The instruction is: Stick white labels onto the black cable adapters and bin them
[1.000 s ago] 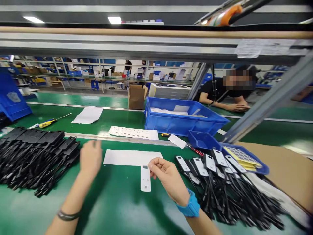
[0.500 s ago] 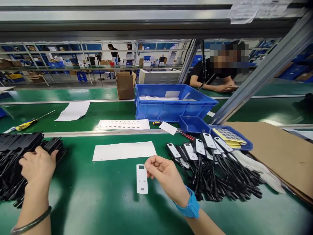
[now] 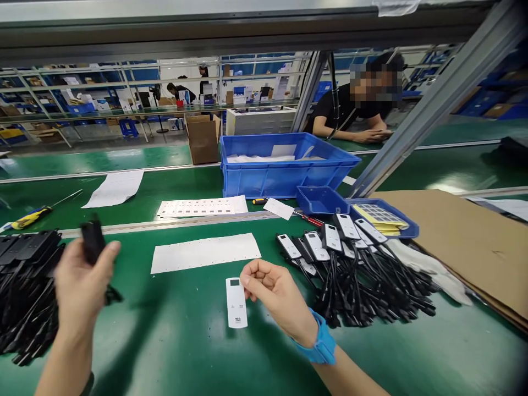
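Observation:
My left hand (image 3: 84, 280) grips a black plastic device (image 3: 93, 240), lifted beside the pile of black cabled devices (image 3: 31, 258) at the left; both hand and device are blurred. Between thumb and fingertips, my right hand (image 3: 276, 294) pinches the edge of a white label (image 3: 236, 302) with a dark window near its top and "TS3" printed low on it. Beyond the label, a long white backing sheet (image 3: 206, 252) lies flat on the green bench. To the right of my right hand is a heap of black cabled devices with white labels on them (image 3: 331, 237).
A large blue bin (image 3: 284, 179) with white sheets stands behind, next to a small blue tray (image 3: 322, 201). A printed label sheet (image 3: 202, 207), screwdriver (image 3: 31, 218) and cardboard (image 3: 466, 236) lie about. A metal post (image 3: 429, 99) slants at right; a person (image 3: 346, 115) leans across the bench beyond.
My left hand has taken a black device from the left pile, raising it and moving right. My right hand keeps the label nearly in place. The view has shifted slightly.

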`<state>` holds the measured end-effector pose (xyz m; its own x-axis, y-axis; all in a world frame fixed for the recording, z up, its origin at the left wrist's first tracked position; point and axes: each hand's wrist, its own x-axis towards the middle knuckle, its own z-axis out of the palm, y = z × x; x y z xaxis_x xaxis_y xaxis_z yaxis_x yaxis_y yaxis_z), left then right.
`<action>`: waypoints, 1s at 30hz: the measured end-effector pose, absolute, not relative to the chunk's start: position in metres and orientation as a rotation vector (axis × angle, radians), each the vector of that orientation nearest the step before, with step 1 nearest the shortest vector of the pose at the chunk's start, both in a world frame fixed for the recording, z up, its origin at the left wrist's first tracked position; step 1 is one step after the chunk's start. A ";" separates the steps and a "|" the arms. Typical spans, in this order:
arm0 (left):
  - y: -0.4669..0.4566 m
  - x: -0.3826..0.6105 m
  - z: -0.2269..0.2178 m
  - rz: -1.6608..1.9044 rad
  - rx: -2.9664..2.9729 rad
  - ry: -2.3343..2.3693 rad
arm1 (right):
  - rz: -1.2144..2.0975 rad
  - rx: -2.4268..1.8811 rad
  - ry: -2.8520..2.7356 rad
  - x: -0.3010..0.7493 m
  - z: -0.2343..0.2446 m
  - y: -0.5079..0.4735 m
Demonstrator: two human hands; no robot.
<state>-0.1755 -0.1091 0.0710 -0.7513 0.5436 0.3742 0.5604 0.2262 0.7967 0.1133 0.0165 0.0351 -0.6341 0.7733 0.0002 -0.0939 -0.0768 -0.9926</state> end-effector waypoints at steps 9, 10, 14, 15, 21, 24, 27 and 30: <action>-0.079 -0.050 0.010 -3.296 -1.189 -2.837 | 1.670 -0.791 -1.528 0.114 0.022 0.019; -0.082 -0.045 0.008 -3.258 -1.306 -2.851 | 1.635 -0.799 -1.543 0.114 0.021 0.019; -0.089 -0.037 0.009 -3.212 -1.616 -2.832 | 1.458 -0.816 -1.657 0.112 0.018 0.016; -0.089 -0.037 0.009 -3.225 -1.660 -2.811 | 1.428 -0.815 -1.682 0.112 0.017 0.016; -0.090 -0.035 0.011 -3.220 -1.782 -2.818 | 1.362 -0.816 -1.765 0.109 0.014 0.012; -0.091 -0.035 0.012 -3.227 -1.791 -2.824 | 1.350 -0.818 -1.794 0.109 0.013 0.011; -0.092 -0.036 0.012 -3.183 -1.823 -2.842 | 1.329 -0.823 -1.816 0.109 0.013 0.010; -0.092 -0.035 0.012 -3.128 -1.842 -2.875 | 1.305 -0.824 -1.838 0.109 0.013 0.009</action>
